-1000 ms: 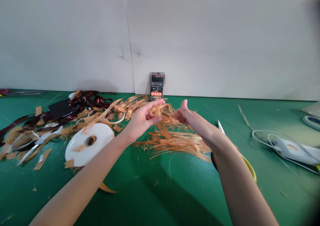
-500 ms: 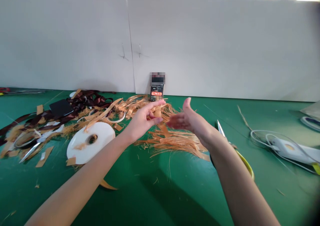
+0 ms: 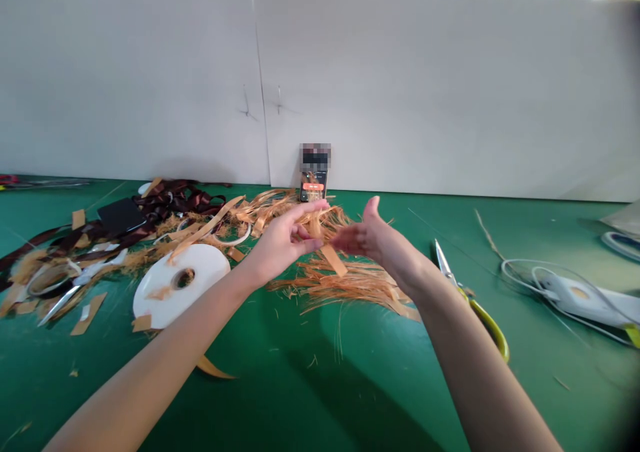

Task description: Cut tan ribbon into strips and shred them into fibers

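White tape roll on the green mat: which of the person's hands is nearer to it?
Left. The left hand sits up and right of the white tape roll; the right hand is farther right, past the left.

The left hand (image 3: 283,237) pinches a frayed orange strip (image 3: 331,259), the open right hand (image 3: 373,241) just beside it.

1 head view — forward and down

From where I'm watching remotely, I read this as a craft workshop: I see a green counter (image 3: 350,392) backed by white partition boards (image 3: 400,85), strewn with fibre strips (image 3: 350,289), dark ribbon (image 3: 170,202), a white tape roll (image 3: 160,299) and scissors (image 3: 463,292), plus a corded white device (image 3: 575,299).
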Motion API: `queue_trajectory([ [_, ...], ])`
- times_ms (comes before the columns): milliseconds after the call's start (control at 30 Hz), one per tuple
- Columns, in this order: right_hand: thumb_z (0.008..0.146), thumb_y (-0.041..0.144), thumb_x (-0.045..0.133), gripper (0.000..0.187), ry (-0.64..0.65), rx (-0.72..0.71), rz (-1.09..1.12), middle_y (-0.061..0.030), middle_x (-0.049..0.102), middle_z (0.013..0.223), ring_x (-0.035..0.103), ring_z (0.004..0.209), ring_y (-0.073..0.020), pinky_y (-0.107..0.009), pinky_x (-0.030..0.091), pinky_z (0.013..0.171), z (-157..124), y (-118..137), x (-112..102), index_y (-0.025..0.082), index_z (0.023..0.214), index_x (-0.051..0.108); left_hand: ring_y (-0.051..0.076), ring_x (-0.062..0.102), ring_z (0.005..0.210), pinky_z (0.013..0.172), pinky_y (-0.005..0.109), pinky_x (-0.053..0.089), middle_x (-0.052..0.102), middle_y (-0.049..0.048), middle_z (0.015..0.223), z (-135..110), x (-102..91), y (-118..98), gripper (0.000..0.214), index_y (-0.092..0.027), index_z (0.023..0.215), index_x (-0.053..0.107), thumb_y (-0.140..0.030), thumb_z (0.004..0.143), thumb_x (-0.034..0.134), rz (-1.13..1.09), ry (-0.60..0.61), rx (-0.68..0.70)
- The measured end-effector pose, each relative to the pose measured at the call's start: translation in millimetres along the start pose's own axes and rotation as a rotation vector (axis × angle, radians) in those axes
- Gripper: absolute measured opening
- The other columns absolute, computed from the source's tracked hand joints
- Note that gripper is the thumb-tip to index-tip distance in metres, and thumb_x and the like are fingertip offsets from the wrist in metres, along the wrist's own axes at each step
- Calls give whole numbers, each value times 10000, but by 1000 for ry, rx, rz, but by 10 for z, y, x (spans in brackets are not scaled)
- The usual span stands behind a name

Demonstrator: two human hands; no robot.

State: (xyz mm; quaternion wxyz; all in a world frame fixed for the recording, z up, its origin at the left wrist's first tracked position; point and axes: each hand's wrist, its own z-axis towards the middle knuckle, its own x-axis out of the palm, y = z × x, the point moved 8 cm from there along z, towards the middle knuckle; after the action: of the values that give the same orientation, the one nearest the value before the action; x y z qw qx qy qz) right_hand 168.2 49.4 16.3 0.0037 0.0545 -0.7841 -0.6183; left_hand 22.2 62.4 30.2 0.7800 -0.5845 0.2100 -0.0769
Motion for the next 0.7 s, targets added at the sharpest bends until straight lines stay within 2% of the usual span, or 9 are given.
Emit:
queue_trajectory([
  [100,860,746,294,664,-84,-308,221,-80,648,1262,553,1215,-217,-370,380,1058,-35,240,-14,238,1020,692,156,586,683,706,387,544,576,75,1333,-4,38,49,581,-274,1304,558,-239,739,689,14,2,-39],
  [167,887,731,197,706,60,-357,323,-58,699,1166,629,1094,-182,-320,462,958,-125,350,81,249,1002,700,160,591,683,689,377,539,606,93,1286,1,41,94,601,-253,1315,547,-263,735,701,8,-2,-57],
  [267,821,802,54,930,522,-110,237,-103,713,638,655,566,-171,-292,512,577,-299,267,379,165,704,722,146,582,691,688,351,538,550,77,1373,11,20,110,607,-272,1319,538,-281,737,708,-22,7,-33],
  [333,778,839,42,979,639,134,26,-120,680,554,596,462,-156,-288,473,505,-359,29,413,133,644,707,133,571,688,701,345,543,479,50,1452,13,1,86,591,-295,1316,539,-261,747,693,-26,16,-6],
  [400,786,840,123,923,415,197,-92,-148,727,696,648,588,-179,-322,514,642,-220,-100,235,130,709,707,125,558,665,700,349,545,469,45,1463,12,-10,64,583,-297,1314,542,-230,750,674,-7,17,-1],
  [467,812,810,244,796,63,34,-58,-151,743,940,681,872,-223,-369,489,880,-55,-26,11,159,827,701,122,548,651,700,355,543,480,43,1455,9,-8,51,581,-296,1310,547,-207,748,665,16,15,-7],
  [500,822,792,291,743,-36,-84,1,-144,720,1075,647,1031,-239,-383,442,976,-20,47,-39,176,912,695,121,545,652,707,357,541,485,43,1450,8,-6,50,584,-294,1309,548,-200,745,666,22,13,-10],
  [600,850,748,333,688,18,-297,170,-112,637,1281,543,1231,-244,-398,380,1062,-26,221,31,198,1113,653,116,542,658,735,358,538,523,58,1413,2,-34,78,586,-270,1298,559,-198,731,683,21,-15,-21],
  [700,856,759,241,763,105,-209,163,-145,742,1004,686,952,-264,-414,484,916,-105,243,29,168,911,720,113,556,662,733,354,531,556,82,1373,-15,-108,139,550,-249,1264,586,-222,726,699,36,-48,-44],
])
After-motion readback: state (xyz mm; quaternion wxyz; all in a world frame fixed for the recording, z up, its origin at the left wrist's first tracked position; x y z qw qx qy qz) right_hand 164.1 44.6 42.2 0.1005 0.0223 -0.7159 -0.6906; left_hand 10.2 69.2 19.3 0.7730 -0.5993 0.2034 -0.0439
